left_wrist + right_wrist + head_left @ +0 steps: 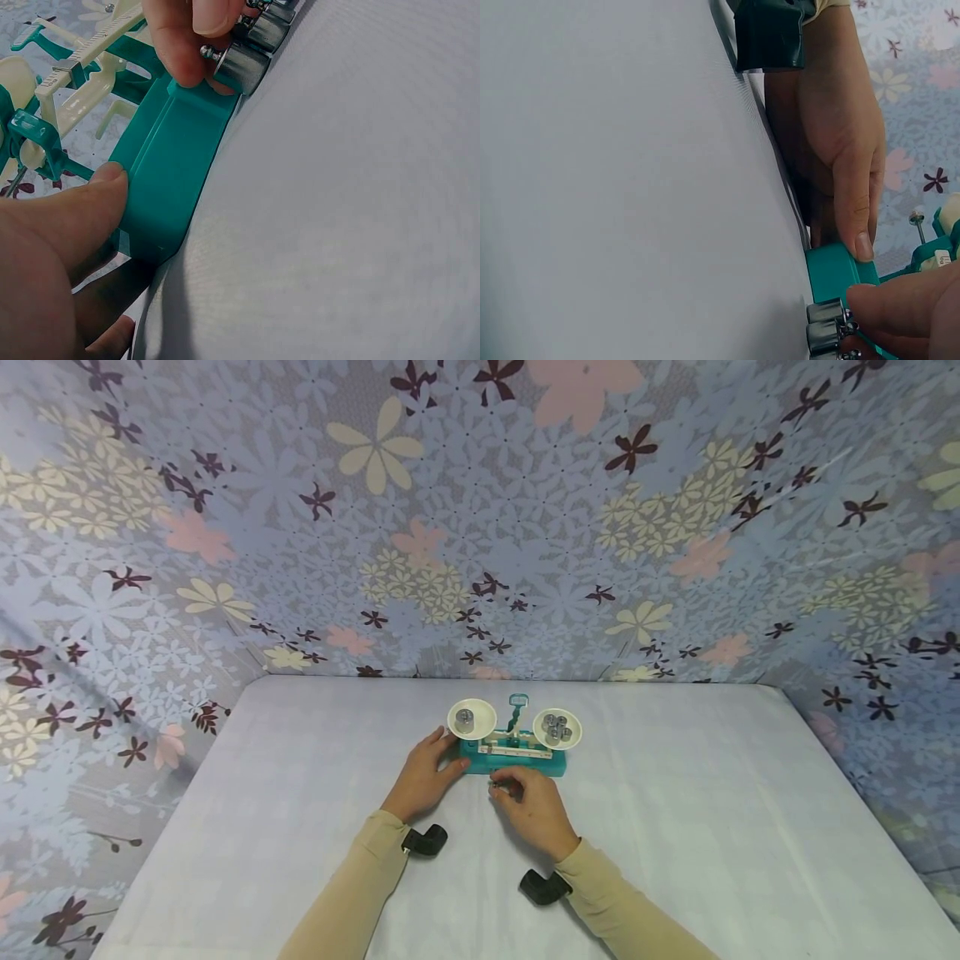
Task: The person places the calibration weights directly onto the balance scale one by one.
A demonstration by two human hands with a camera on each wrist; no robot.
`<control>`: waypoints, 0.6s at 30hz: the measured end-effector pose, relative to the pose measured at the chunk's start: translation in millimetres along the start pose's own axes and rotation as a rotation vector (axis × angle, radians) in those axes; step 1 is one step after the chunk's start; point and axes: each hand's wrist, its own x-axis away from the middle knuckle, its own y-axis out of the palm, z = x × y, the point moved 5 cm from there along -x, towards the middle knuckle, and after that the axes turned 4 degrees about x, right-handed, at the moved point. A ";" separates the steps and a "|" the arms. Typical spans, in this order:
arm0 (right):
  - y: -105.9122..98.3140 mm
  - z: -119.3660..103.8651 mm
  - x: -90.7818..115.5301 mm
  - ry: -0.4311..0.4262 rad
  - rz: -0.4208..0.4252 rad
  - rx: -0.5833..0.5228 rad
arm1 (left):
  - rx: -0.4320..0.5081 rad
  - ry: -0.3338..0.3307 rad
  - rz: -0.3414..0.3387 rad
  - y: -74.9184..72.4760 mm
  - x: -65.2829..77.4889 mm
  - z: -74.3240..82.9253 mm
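A small balance scale [551,766] with a teal base stands on the table. Its left white pan [483,727] bears one metal weight [464,720]; several smaller weights [555,732] sit in the right pan [573,741]. My left hand [423,777] grips the base's left end, its thumb [109,184] on the teal top. In front of the base, my right hand [534,806] has curled fingers around a metal weight [244,69], seemingly pinching it. More knobbed weights [823,337] stand in a row beside it, largely hidden by that hand in the head view.
White cloth covers the table [690,827]. Behind it and at both sides hangs a flowered fabric [525,527]. Each wrist wears a black camera mount [545,887]. The scale's ruled beam [90,52] and teal upright [517,710] rise above the base.
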 end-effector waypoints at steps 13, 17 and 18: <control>-0.3 0.3 0.7 -0.003 0.034 0.012 | -0.006 -0.010 -0.004 1.2 -0.7 -1.5; -0.2 0.3 1.1 -0.001 0.043 0.008 | -0.010 -0.007 -0.008 0.7 -0.6 -1.2; -0.3 0.4 1.2 0.000 0.045 0.009 | -0.007 -0.003 -0.006 0.6 -0.6 -1.0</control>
